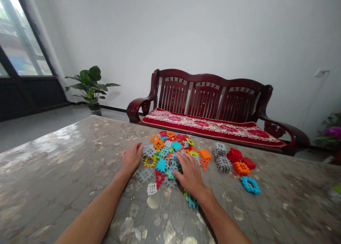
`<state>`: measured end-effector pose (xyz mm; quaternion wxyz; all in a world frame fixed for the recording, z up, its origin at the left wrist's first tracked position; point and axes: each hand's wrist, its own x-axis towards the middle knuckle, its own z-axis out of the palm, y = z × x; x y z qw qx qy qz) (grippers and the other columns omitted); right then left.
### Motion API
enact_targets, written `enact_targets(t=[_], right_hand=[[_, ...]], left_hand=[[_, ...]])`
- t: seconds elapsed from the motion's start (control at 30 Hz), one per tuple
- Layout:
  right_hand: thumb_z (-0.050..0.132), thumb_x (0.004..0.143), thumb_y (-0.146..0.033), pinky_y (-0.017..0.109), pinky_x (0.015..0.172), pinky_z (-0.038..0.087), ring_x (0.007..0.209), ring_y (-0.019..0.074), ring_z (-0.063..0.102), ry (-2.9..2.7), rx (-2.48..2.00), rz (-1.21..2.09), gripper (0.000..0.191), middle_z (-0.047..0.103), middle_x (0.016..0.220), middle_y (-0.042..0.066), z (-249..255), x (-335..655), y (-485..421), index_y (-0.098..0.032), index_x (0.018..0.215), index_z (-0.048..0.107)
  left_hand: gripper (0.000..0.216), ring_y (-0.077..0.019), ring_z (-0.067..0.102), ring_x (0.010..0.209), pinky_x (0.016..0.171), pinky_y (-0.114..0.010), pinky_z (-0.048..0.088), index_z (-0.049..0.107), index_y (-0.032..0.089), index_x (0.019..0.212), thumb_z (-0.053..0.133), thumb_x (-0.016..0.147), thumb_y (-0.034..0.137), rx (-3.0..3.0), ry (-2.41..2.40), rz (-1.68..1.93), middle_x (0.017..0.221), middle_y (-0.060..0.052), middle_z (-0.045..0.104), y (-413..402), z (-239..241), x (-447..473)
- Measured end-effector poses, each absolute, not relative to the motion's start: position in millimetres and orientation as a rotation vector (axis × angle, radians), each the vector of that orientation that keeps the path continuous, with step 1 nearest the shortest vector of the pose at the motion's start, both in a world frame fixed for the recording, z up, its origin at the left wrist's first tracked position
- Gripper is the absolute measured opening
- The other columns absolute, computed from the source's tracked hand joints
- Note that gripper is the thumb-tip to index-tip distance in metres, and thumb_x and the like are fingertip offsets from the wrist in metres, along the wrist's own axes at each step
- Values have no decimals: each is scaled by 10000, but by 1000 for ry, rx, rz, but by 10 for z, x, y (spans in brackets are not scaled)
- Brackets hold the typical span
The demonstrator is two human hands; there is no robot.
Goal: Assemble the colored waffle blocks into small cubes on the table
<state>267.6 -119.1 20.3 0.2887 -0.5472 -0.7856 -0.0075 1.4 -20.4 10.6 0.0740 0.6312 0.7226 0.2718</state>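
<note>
A heap of flat interlocking plastic building tiles in several colours lies on the table, with a light blue tile [161, 164] near its middle. My left hand [131, 157] rests at the heap's left edge beside a grey tile [149, 150], fingers loosely bent and holding nothing I can see. Over the right part of the heap is my right hand [189, 172], its fingers stretched and the thumb apart. It covers some tiles beneath it. Closest to me on the left is a white window-like piece [152, 189]. Blue-green tiles [192, 202] show partly under my right wrist.
Right of the heap stand stacks sorted by colour: grey tiles [223, 164], red tiles [234, 154], orange tiles [242, 168] and blue tiles [250, 184]. The table [66, 173] has a patterned cover. Behind it are a wooden bench [205, 95] and a potted plant [92, 84].
</note>
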Motion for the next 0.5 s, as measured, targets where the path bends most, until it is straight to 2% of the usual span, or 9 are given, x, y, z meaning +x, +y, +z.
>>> enact_targets(t=[0.27,0.5], right_hand=[[622,869,-261,471,1101,351,1267,262,514,-2135,-1426,5,477,656,1308,22,195,2650,-1159,-324,1339,578],[610,869,-254,431,1052,406,1170,255,570,-2079,-1382,-14,454,674,1235,81,164,2634,-1146,-240,1322,587]], left_hand=[[439,-264,644,1143,1041,-415,426,645,190,1239,353,971,380,1953,2165,794,1216,-95,718,-172,59,-18],[423,-242,647,1138,1035,-376,429,659,213,1218,360,966,375,1975,2164,806,1219,-70,722,-172,62,-14]])
